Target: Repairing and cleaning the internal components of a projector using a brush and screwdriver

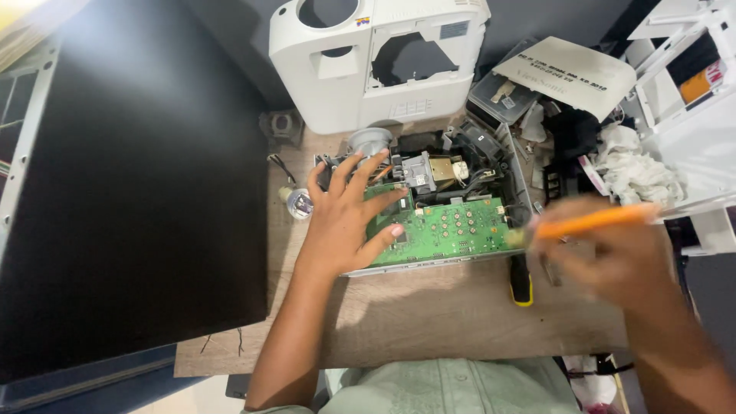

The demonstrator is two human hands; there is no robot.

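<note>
An opened projector chassis point(460, 259) lies on the wooden table point(429, 314), its green circuit board point(452, 230) exposed and a grey lens block point(418, 172) behind it. My left hand point(345, 218) rests flat on the left end of the board, fingers spread. My right hand point(613, 249), blurred by motion, grips an orange-handled tool point(594, 221) whose tip points at the board's right edge.
The projector's white top cover point(368, 69) stands behind the chassis. A large black panel point(130, 184) fills the left side. A small lamp bulb point(297, 203), a yellow-and-black screwdriver point(521, 284), crumpled white cloth point(636, 172), a white perforated plate point(571, 73) and white plastic parts point(690, 100) lie around.
</note>
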